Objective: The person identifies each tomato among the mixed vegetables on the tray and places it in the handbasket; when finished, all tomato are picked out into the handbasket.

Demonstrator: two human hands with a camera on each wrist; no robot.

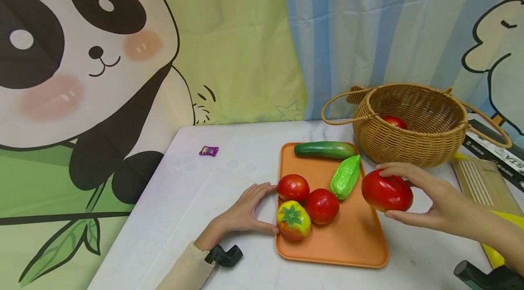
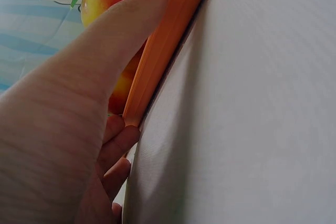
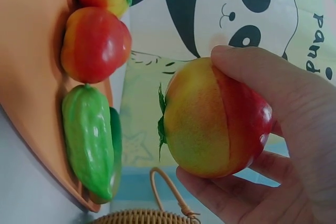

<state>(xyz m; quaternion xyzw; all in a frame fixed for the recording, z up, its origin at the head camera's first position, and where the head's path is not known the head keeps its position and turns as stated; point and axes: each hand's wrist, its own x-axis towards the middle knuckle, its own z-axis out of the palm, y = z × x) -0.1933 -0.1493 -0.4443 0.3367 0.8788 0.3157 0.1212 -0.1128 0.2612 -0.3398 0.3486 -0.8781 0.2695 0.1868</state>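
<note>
My right hand [image 1: 435, 196] holds a red tomato [image 1: 386, 190] between thumb and fingers, raised beside the right edge of the orange tray [image 1: 340, 246]. In the right wrist view this tomato [image 3: 202, 119] shows a yellow side and green leaves. At the tray's left edge my left hand [image 1: 249, 210] rests with thumb and fingertips against the rim. On the tray lie two red tomatoes [image 1: 322, 206] and a yellow-red tomato [image 1: 293, 221], bunched near the left hand. Behind them are a green cucumber [image 1: 325, 149] and a bright green ridged vegetable [image 1: 345, 177].
A wicker basket [image 1: 409, 146] with a red tomato [image 1: 395, 121] inside stands behind the tray, its handle loops sticking out sideways. A small purple packet [image 1: 209, 150] lies at the back left. Flat packages [image 1: 483, 180] and a long box [image 1: 495, 153] lie at the right.
</note>
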